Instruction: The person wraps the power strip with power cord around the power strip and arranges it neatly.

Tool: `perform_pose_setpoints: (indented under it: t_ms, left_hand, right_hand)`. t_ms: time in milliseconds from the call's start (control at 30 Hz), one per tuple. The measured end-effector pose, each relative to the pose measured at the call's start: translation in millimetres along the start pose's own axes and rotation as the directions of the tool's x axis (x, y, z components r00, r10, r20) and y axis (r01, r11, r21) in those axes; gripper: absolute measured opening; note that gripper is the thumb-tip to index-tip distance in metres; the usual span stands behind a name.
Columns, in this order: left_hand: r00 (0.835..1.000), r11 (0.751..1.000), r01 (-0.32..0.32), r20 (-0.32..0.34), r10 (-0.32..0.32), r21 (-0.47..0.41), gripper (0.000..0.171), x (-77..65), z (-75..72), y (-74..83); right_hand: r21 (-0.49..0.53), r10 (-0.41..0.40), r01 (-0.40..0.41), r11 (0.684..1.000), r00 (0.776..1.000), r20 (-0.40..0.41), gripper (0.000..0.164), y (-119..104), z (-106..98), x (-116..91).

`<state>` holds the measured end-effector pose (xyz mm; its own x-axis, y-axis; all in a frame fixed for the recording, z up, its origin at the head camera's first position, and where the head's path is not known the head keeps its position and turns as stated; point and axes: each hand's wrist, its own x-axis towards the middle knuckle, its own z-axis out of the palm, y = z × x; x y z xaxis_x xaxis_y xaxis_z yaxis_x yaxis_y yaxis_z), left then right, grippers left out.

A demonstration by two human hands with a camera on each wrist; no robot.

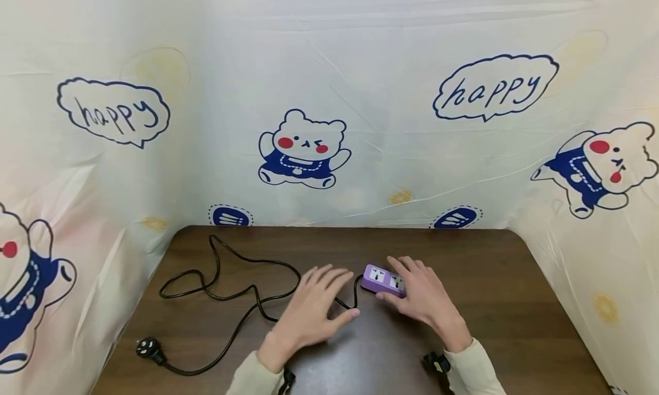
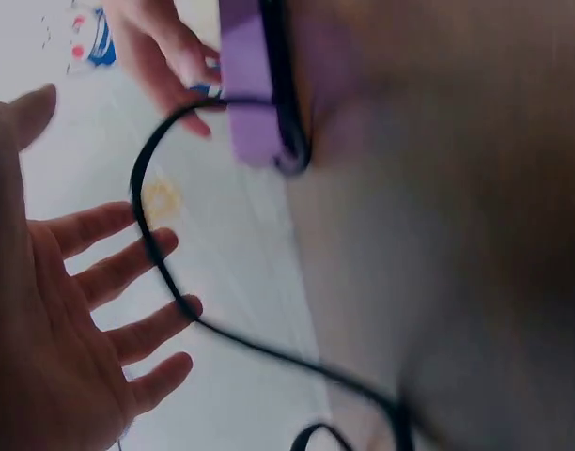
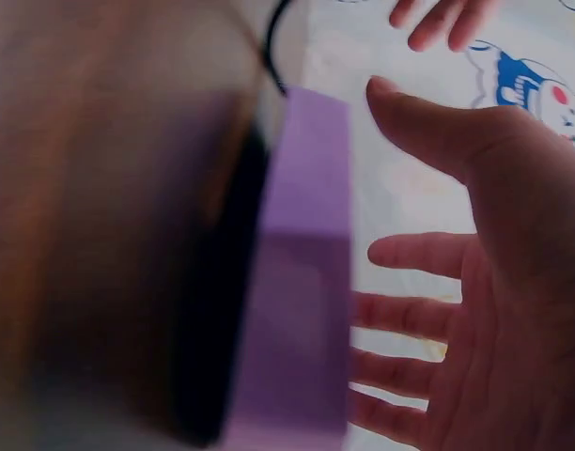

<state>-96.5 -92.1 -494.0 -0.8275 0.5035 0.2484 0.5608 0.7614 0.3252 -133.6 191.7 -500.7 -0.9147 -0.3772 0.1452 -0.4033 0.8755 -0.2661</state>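
A purple power strip (image 1: 377, 280) with white sockets lies on the brown table, its right end partly hidden by my right hand (image 1: 424, 295). That hand is spread over the strip, thumb on the near side and fingers on the far side. In the right wrist view the strip's purple side (image 3: 302, 272) stands close to the straight fingers (image 3: 405, 317). My left hand (image 1: 311, 309) hovers to the left with fingers spread, holding nothing. The strip's black cord (image 1: 355, 292) passes behind it; in the left wrist view the cord (image 2: 147, 225) crosses in front of the fingertips.
Loose loops of the black cord (image 1: 247, 261) spread over the left of the table (image 1: 489, 269). The cord ends in a black plug (image 1: 149, 349) near the left edge. A pale printed curtain (image 1: 391, 97) encloses the table at the back and both sides.
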Motion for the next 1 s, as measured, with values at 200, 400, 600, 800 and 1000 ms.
perform_pose_setpoints:
  t_ms: [200,400,600,800,1000]
  left_hand:
    - [0.998,0.998,-0.060,0.037,0.060,0.011,0.054,-1.4,19.0,16.7]
    - [0.994,0.990,-0.104,0.039,0.101,0.097,0.031,-5.0,27.2,20.9]
    - [0.995,0.978,-0.091,0.051,0.083,0.189,0.018,-10.1,27.7,19.5]
    - [0.997,0.974,-0.066,0.064,0.053,0.218,0.023,-15.0,27.2,16.9]
    - [0.998,0.976,-0.054,0.020,0.051,0.210,0.026,-19.3,24.7,13.6]
  right_hand:
    - [-0.002,0.049,-0.049,0.999,0.996,0.075,0.089,13,21,-7]
    - [-0.009,0.041,-0.040,0.999,0.996,0.082,0.078,24,32,-7]
    - [-0.017,-0.012,0.013,1.000,0.996,0.086,0.066,26,32,-4]
    - [-0.039,0.007,-0.002,0.999,0.993,0.117,0.068,24,26,-7]
    - [0.009,0.018,-0.019,1.000,0.996,0.092,0.067,28,24,-11]
